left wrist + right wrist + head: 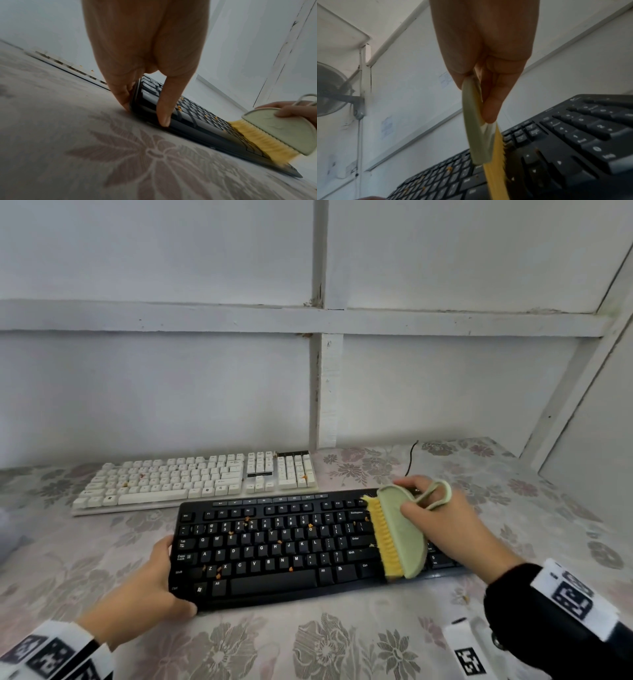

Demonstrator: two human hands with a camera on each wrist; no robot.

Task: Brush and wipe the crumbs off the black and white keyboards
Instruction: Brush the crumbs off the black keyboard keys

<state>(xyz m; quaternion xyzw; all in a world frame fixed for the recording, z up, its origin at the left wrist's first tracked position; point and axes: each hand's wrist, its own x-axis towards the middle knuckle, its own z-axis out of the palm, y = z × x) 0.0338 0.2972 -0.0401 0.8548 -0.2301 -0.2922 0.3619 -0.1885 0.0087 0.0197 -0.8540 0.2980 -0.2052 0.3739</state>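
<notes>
The black keyboard (291, 549) (197, 120) (573, 148) lies in front of me with orange crumbs (279, 541) scattered over its letter keys. My left hand (173, 577) (145, 114) holds its left end, fingers along the side and thumb on the front corner. My right hand (404, 497) (477, 97) grips a pale green brush (400, 535) (283, 132) (476, 128). Its yellow bristles (383, 539) rest on the keys near Enter. Behind lies the white keyboard (191, 481) with a few crumbs (125, 483) on it.
Both keyboards sit on a floral tablecloth (308, 645) against a white panelled wall. A black cable (411, 457) runs up at the back. A white tag with a printed marker (469, 652) lies at the front right. A wall fan (329, 89) hangs high up.
</notes>
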